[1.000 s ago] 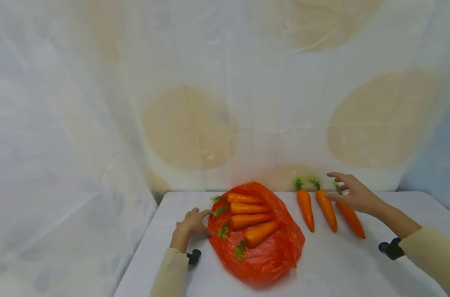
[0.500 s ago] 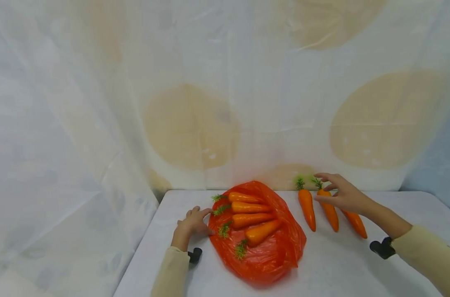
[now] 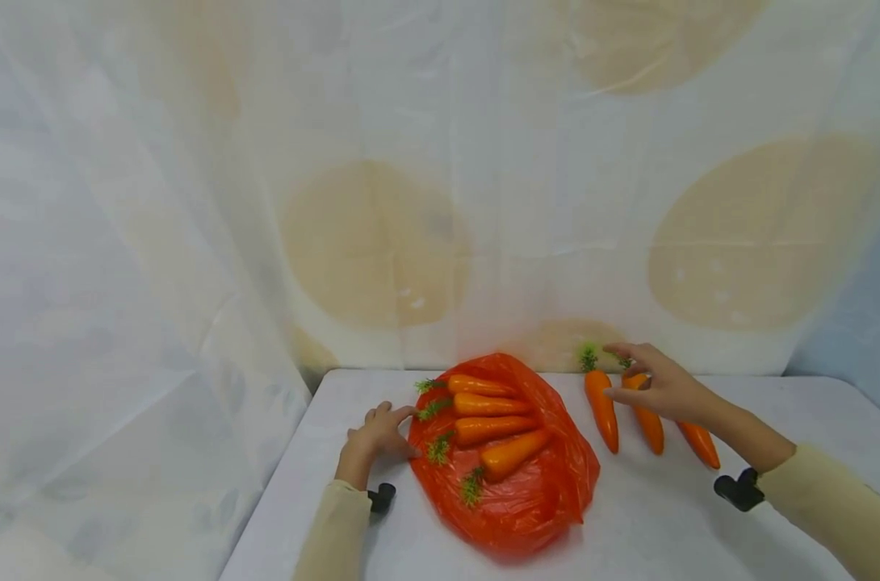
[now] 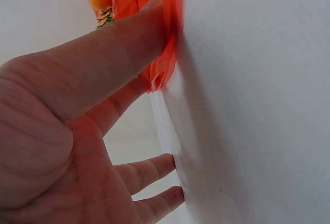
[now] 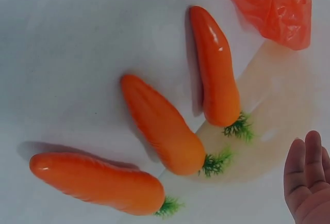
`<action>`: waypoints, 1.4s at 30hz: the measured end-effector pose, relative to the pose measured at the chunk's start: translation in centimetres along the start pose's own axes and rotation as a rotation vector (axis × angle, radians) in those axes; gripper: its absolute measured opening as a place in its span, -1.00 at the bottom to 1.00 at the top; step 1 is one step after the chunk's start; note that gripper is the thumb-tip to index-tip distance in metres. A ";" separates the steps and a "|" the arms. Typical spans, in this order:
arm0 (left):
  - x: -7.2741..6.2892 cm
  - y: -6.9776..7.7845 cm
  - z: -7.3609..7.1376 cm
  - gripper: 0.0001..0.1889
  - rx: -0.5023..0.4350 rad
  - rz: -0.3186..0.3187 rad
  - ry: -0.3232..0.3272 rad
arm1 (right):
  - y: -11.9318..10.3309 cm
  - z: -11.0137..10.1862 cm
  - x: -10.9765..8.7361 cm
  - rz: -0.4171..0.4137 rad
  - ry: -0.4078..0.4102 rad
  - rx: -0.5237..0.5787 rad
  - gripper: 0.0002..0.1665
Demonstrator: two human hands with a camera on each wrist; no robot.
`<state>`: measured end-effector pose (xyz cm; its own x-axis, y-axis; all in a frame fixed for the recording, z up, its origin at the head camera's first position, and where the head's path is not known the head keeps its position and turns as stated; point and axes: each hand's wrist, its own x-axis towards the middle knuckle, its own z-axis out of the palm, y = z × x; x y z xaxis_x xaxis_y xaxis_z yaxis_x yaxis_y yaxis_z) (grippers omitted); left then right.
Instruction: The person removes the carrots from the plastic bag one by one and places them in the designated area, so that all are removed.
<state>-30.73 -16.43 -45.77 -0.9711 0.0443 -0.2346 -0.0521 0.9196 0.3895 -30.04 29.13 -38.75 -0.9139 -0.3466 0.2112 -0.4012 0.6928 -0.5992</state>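
Note:
A red plastic bag (image 3: 520, 516) lies on the table, bearing several orange carrots (image 3: 494, 432) with green leafy tops. At its left edge my left hand (image 3: 377, 440) has thumb and forefinger spread. The left wrist view shows the straight thumb (image 4: 103, 61) reaching into the bag's edge, its tip hidden by red plastic. Right of the bag lie three loose carrots: a left one (image 3: 601, 411), a middle one (image 3: 649, 428) and a right one (image 3: 700, 445). Above them my right hand (image 3: 665, 387) holds nothing, fingertips near the left carrot; it partly covers the other two.
A white table (image 3: 643, 516) carries everything. Behind it hangs a pale curtain (image 3: 527, 161) with tan oval patches, close to the far edge. Each wrist wears a black camera mount, one on the right wrist (image 3: 739, 489).
My right hand has moved left, from over the right carrot to over the middle one and close to the left one. The left hand has stayed at the bag's edge.

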 end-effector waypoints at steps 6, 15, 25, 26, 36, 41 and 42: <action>-0.1 -0.2 0.2 -0.27 -0.003 -0.007 0.005 | -0.7 0.8 0.6 -0.070 0.007 0.011 -0.14; -0.3 -0.5 0.2 -0.28 -0.009 -0.018 0.010 | -2.1 2.1 1.5 -0.112 -0.031 0.086 -0.14; -0.2 -0.1 0.2 -0.31 -0.004 -0.017 -0.005 | -2.9 3.4 1.9 -0.184 -0.040 0.089 -0.20; -0.3 0.0 0.3 -0.30 -0.006 -0.020 -0.006 | -3.0 3.5 1.8 -0.186 -0.043 0.094 -0.21; -0.4 0.9 0.8 -0.30 0.000 -0.001 0.003 | -4.4 4.8 1.4 -0.210 -0.090 0.110 -0.24; -0.2 0.9 1.3 -0.32 0.013 0.018 0.013 | -4.5 5.4 1.0 -0.210 -0.123 0.130 -0.23; -0.1 0.8 1.4 -0.32 0.009 0.020 0.018 | -4.4 5.6 1.0 -0.218 -0.122 0.136 -0.24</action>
<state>-30.38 -15.13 -46.65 -0.9759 0.0561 -0.2111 -0.0305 0.9221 0.3858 -28.86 22.18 -40.17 -0.7893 -0.5576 0.2569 -0.5681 0.5047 -0.6500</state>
